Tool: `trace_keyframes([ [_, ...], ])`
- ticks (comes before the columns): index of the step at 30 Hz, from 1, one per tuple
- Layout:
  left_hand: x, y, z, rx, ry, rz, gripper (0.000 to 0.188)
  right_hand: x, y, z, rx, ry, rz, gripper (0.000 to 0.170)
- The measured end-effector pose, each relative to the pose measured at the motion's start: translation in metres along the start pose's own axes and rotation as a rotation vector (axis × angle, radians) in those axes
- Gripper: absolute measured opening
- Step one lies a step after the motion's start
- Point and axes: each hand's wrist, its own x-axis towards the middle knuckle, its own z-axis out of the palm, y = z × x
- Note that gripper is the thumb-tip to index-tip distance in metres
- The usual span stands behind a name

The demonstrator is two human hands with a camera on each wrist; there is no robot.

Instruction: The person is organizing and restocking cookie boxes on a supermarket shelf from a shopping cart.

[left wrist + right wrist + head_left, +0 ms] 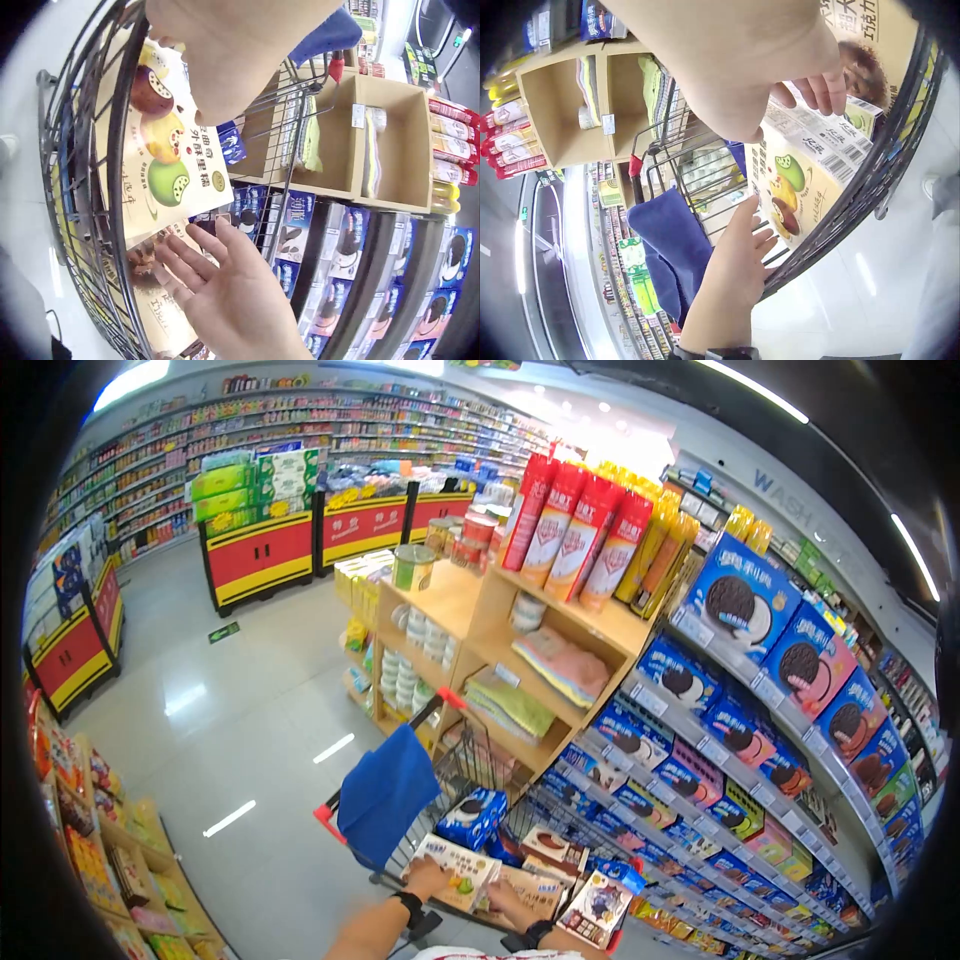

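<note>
The cream fruit-printed box (174, 154) is lying near the top of the goods in the shopping cart (115, 165), face up, with the brown-printed box (166, 319) just beside it and a blue biscuit box (475, 817) resting farther in. The person's left grip (428, 877) is resting at one end of the cream box, thumb and fingers standing apart; the right grip (508, 896) is reaching in at the opposite end, its fingers spread rather than clamped on anything. How firmly either is pressing, I cannot tell. The cream box is looking like thin printed card, so it is probably going to feel light for its breadth, stiff along its edges and softer in the middle of its wide face. Its smooth surface may be offering little friction, and any crisp contents are likely breaking if squeezed hard. The two short ends are suggesting themselves as the safest hold, palms facing, with fingers supporting low and thumbs lying lightly on top, so that the corners are bearing the load and not the broad panel.
</note>
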Motion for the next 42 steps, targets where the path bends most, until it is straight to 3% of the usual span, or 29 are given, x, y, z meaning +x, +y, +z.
trace_keyframes([
  [3,0.010,0.003,0.000,-0.008,-0.141,-0.129,0.090,-0.005,-0.003,0.002,-0.035,-0.113,0.100,0.047],
  [5,0.006,0.007,-0.012,-0.046,-0.195,-0.177,0.095,0.003,0.011,0.012,-0.078,-0.067,0.114,0.047],
  [7,0.036,-0.012,0.010,-0.109,-0.209,-0.275,0.098,0.008,0.015,0.015,-0.097,-0.030,0.112,0.044],
  [10,0.038,-0.008,0.003,-0.205,-0.193,-0.373,0.098,-0.002,-0.005,0.018,-0.154,0.010,0.083,0.041],
  [16,0.031,-0.012,-0.012,-0.238,-0.189,-0.244,0.089,-0.031,-0.039,0.006,-0.333,0.057,0.019,0.045],
  [17,0.032,-0.015,-0.006,-0.250,-0.128,-0.221,0.084,-0.028,-0.032,0.007,-0.253,0.096,0.042,0.043],
  [20,0.055,-0.029,0.013,-0.085,-0.289,-0.104,0.082,-0.048,-0.055,-0.008,0.011,0.116,0.175,0.042],
  [22,0.031,-0.012,0.007,-0.044,-0.152,-0.015,0.077,-0.050,-0.050,-0.018,-0.042,0.247,0.135,0.042],
  [26,0.029,0.000,0.027,-0.096,-0.171,0.072,0.067,-0.031,-0.012,-0.035,0.050,0.351,0.013,0.043],
  [27,0.059,-0.020,0.066,-0.134,-0.113,0.239,0.062,-0.033,-0.009,-0.042,0.083,0.396,-0.003,0.043],
  [28,0.014,0.019,0.028,-0.132,-0.117,0.240,0.062,-0.050,-0.018,-0.051,0.116,0.438,-0.006,0.042],
  [30,0.015,0.027,0.034,-0.182,-0.249,0.217,0.061,-0.059,-0.012,-0.072,0.016,0.520,-0.110,0.041],
  [31,0.016,0.033,0.042,-0.184,-0.153,0.273,0.055,-0.052,0.009,-0.076,0.123,0.610,-0.232,0.039],
  [32,0.011,0.041,0.049,-0.184,-0.055,0.327,0.049,-0.067,0.002,-0.088,0.218,0.584,-0.192,0.039],
  [34,-0.032,0.083,0.028,-0.509,-0.003,0.534,0.034,-0.108,-0.017,-0.119,0.139,0.633,-0.174,0.040],
  [36,-0.034,0.098,0.047,-0.757,-0.041,0.669,0.028,-0.153,-0.031,-0.152,0.377,0.567,-0.271,0.035],
  [39,-0.103,0.159,0.038,-0.740,-0.058,0.690,0.026,-0.193,-0.002,-0.202,0.700,0.541,-0.556,0.027],
  [40,-0.136,0.181,0.036,-0.698,-0.080,0.733,0.025,-0.213,0.015,-0.223,0.715,0.521,-0.539,0.026],
  [42,-0.207,0.223,0.047,-0.891,-0.307,0.563,0.028,-0.274,0.035,-0.267,0.787,0.484,-0.649,0.026],
])
